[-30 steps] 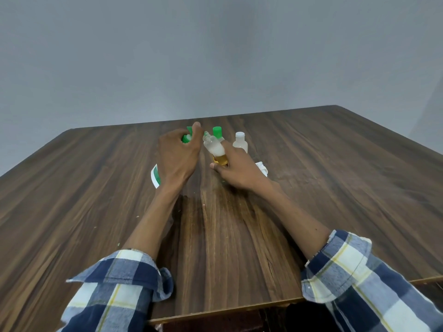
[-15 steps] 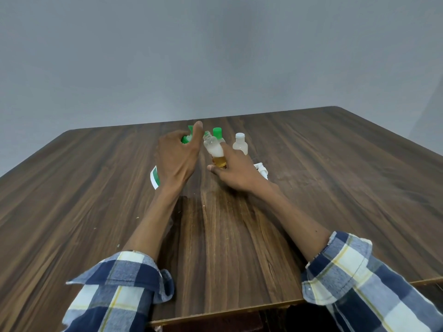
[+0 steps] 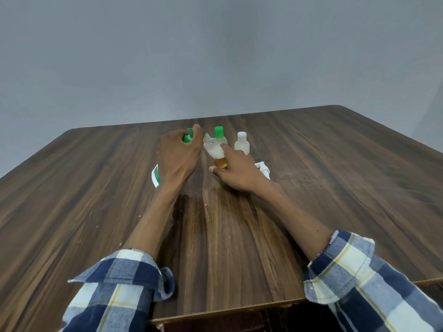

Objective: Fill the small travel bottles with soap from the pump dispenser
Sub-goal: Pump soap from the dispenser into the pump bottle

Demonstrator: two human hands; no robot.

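Observation:
My left hand [image 3: 177, 156] is curled over the green pump head [image 3: 187, 137] of the soap dispenser, whose white and green body [image 3: 155, 177] shows only below my wrist. My right hand [image 3: 236, 170] grips a small clear travel bottle [image 3: 214, 152], tilted with its open neck toward the pump spout. That bottle holds amber soap at the bottom and white foam above. Behind it stand a green-capped bottle [image 3: 219, 134] and a white-capped bottle [image 3: 242, 142], both upright.
A small white object [image 3: 263, 170] lies on the table just right of my right hand. The dark wooden table [image 3: 335, 176] stretches wide on both sides, with its near edge at the bottom. A grey wall stands behind.
Both hands and the tilted bottle have stayed at the pump. The right hand has shifted slightly on the bottle.

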